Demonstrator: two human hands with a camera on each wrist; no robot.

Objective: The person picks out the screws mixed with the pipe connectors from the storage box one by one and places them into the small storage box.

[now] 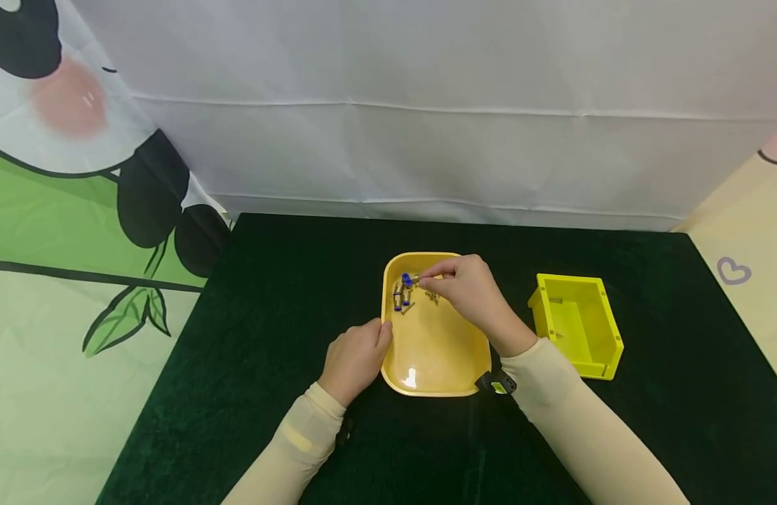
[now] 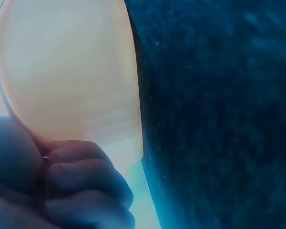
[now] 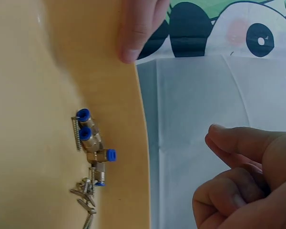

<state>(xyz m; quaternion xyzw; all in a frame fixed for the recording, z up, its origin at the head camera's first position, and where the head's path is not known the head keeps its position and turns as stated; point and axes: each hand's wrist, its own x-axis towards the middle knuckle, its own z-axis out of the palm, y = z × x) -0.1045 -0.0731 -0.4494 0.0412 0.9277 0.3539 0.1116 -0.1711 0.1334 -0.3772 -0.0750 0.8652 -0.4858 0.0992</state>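
A shallow yellow tray (image 1: 435, 358) lies on the dark green cloth. My left hand (image 1: 357, 359) grips its left side, thumb on the rim; curled fingers (image 2: 86, 176) show against the tray wall in the left wrist view. In the tray's far left part lie several brass push-fit air fittings (image 3: 105, 155) with blue collars, and small metal screws (image 3: 86, 188). Over them is my right hand (image 1: 467, 291), thumb and index fingertips together and the other fingers curled. The right wrist view shows nothing between those fingertips (image 3: 218, 129), apart from the fittings below.
To the right of the tray stands a bright yellow storage bin (image 1: 606, 322) with a few small screws (image 1: 555, 301) inside. The green tabletop (image 1: 268, 294) meets a pale curtain (image 1: 426, 154) at the back, with a printed cartoon sheet (image 1: 98, 210) on the left.
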